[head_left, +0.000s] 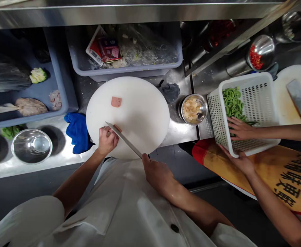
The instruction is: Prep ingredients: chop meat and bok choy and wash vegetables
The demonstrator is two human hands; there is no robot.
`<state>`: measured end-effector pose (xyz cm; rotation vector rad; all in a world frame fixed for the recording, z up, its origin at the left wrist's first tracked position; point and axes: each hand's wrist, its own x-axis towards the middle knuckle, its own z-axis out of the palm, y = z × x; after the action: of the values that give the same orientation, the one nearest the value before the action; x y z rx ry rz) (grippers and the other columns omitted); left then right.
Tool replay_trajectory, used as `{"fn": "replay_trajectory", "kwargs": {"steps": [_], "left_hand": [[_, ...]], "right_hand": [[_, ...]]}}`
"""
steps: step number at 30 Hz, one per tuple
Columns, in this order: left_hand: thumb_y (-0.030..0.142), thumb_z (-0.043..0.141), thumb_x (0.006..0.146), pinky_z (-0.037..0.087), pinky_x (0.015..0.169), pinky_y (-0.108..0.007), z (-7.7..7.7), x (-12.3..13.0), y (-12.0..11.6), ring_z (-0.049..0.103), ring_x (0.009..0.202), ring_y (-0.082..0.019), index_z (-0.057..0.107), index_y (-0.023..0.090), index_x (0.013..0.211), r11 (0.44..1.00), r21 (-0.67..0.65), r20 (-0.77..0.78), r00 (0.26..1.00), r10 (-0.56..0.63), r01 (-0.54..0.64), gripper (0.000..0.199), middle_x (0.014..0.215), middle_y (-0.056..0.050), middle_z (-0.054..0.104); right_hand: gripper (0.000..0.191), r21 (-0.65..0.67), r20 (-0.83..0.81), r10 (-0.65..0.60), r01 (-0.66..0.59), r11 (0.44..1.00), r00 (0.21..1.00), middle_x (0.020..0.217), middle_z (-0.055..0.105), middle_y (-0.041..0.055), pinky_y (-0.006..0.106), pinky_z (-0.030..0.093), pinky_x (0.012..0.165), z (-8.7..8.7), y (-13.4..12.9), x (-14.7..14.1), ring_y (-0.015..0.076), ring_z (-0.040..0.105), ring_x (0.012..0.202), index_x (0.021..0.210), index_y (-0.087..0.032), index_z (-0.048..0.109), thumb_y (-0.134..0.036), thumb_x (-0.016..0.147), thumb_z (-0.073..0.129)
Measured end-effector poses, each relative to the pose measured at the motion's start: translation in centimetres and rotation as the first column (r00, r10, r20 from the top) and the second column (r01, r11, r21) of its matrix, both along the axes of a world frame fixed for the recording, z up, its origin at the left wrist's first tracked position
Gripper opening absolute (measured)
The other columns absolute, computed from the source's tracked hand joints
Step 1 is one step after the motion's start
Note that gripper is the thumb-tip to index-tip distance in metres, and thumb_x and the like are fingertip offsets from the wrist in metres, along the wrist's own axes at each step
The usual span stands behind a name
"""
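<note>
A round white cutting board [145, 109] lies in front of me. On its upper left part rests a flat pink piece of meat [116, 101]. My left hand [108, 140] is closed with curled fingers at the board's lower left, against a second, smaller pink piece [117, 128]. My right hand [157, 173] is wrapped round the handle of a knife [127, 141]. The blade slants up and left across the board, beside my left fingertips and over the edge of the smaller piece.
Blue-grey bins [129, 70] stand behind and left. A blue cloth [77, 132] and a steel bowl [32, 146] are left; a bowl of pale slices [193, 109] is right. Further right, another person's hands touch a white basket [258, 92] with green vegetables. A steel shelf edge [140, 12] crosses above.
</note>
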<state>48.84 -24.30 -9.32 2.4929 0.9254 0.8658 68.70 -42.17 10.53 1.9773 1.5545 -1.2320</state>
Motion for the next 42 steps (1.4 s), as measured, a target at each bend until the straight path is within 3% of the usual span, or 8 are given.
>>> {"fn": "replay_trajectory", "kwargs": {"steps": [8, 12, 16, 20, 24, 30, 35, 42], "left_hand": [[0.02, 0.065, 0.086, 0.048, 0.096, -0.058, 0.6, 0.3, -0.1, 0.059, 0.108, -0.033, 0.071, 0.024, 0.094, 0.992, -0.121, -0.007, 0.999, -0.045, 0.044, 0.01, 0.111, -0.016, 0.065], [0.022, 0.065, 0.088, 0.049, 0.095, -0.057, 0.7, 0.2, -0.1, 0.06, 0.108, -0.033, 0.072, 0.024, 0.098, 0.996, -0.073, -0.002, 0.998, -0.057, 0.057, 0.012, 0.112, -0.017, 0.066], [0.024, 0.064, 0.091, 0.051, 0.095, -0.057, 0.7, 0.3, -0.3, 0.06, 0.107, -0.032, 0.072, 0.023, 0.098, 0.994, -0.097, 0.025, 0.999, -0.039, 0.041, 0.011, 0.111, -0.017, 0.066], [0.028, 0.062, 0.093, 0.052, 0.094, -0.057, 0.9, 0.4, -0.4, 0.059, 0.106, -0.033, 0.072, 0.022, 0.093, 0.987, -0.159, 0.026, 1.0, -0.008, 0.012, 0.012, 0.106, -0.018, 0.064], [0.026, 0.062, 0.091, 0.054, 0.093, -0.057, 1.0, 0.6, -0.4, 0.059, 0.105, -0.033, 0.072, 0.022, 0.087, 0.985, -0.169, 0.026, 1.0, -0.016, 0.02, 0.012, 0.103, -0.017, 0.064], [0.022, 0.063, 0.086, 0.052, 0.094, -0.059, 1.1, 0.8, -0.5, 0.059, 0.106, -0.033, 0.07, 0.023, 0.084, 0.972, -0.228, 0.053, 0.998, -0.038, 0.049, 0.007, 0.106, -0.016, 0.065], [0.02, 0.063, 0.085, 0.052, 0.096, -0.059, 0.8, 0.9, -0.4, 0.06, 0.108, -0.033, 0.072, 0.024, 0.088, 0.973, -0.223, 0.044, 0.998, -0.047, 0.056, 0.01, 0.112, -0.016, 0.066], [0.019, 0.064, 0.089, 0.052, 0.096, -0.056, 0.4, 0.5, -0.3, 0.06, 0.107, -0.031, 0.074, 0.024, 0.095, 0.991, -0.12, 0.08, 0.995, -0.057, 0.067, 0.013, 0.115, -0.015, 0.067]], "right_hand": [[0.037, -0.028, 0.003, 0.08, -0.08, 0.996, 0.997, 0.103, 0.077, 0.018, 0.038, 0.061, 0.078, -3.4, 2.3, -0.2, 0.0326, 0.08, 0.099, 0.137, -0.015, 0.043, -0.004, 0.102, 0.035], [0.026, 0.045, -0.011, 0.052, -0.052, 0.998, 0.999, 0.102, 0.078, 0.0154, 0.034, 0.058, 0.077, -4.6, 1.9, 0.5, 0.0299, 0.08, 0.096, 0.132, -0.015, 0.044, -0.011, 0.107, 0.037], [0.02, 0.109, 0.05, 0.044, -0.05, 0.993, 0.998, 0.098, 0.077, 0.0135, 0.03, 0.054, 0.07, -2.8, 0.6, 0.6, 0.0279, 0.08, 0.09, 0.125, -0.016, 0.047, -0.019, 0.113, 0.031], [0.021, 0.052, 0.13, 0.11, -0.117, 0.992, 0.985, 0.098, 0.076, 0.0134, 0.028, 0.052, 0.066, -0.5, -0.2, -0.3, 0.0288, 0.08, 0.089, 0.123, -0.017, 0.048, -0.012, 0.11, 0.032], [0.022, 0.018, 0.128, 0.127, -0.131, 0.991, 0.984, 0.101, 0.076, 0.0133, 0.027, 0.052, 0.067, -0.2, -0.2, -0.9, 0.0279, 0.08, 0.091, 0.123, -0.017, 0.048, -0.009, 0.108, 0.033], [0.022, 0.006, 0.111, 0.144, -0.146, 0.989, 0.983, 0.096, 0.076, 0.0138, 0.03, 0.054, 0.07, -1.4, 0.5, -0.6, 0.0291, 0.08, 0.091, 0.125, -0.015, 0.046, -0.01, 0.109, 0.032], [0.022, 0.005, 0.105, 0.129, -0.13, 0.991, 0.986, 0.096, 0.076, 0.0162, 0.031, 0.056, 0.074, -3.6, 2.0, -1.1, 0.0295, 0.08, 0.094, 0.129, -0.012, 0.044, -0.012, 0.11, 0.034], [0.022, 0.092, 0.061, 0.07, -0.075, 0.993, 0.996, 0.099, 0.077, 0.0165, 0.032, 0.055, 0.075, -5.7, 2.6, -0.3, 0.0286, 0.079, 0.097, 0.132, -0.013, 0.042, -0.018, 0.113, 0.034]]}}
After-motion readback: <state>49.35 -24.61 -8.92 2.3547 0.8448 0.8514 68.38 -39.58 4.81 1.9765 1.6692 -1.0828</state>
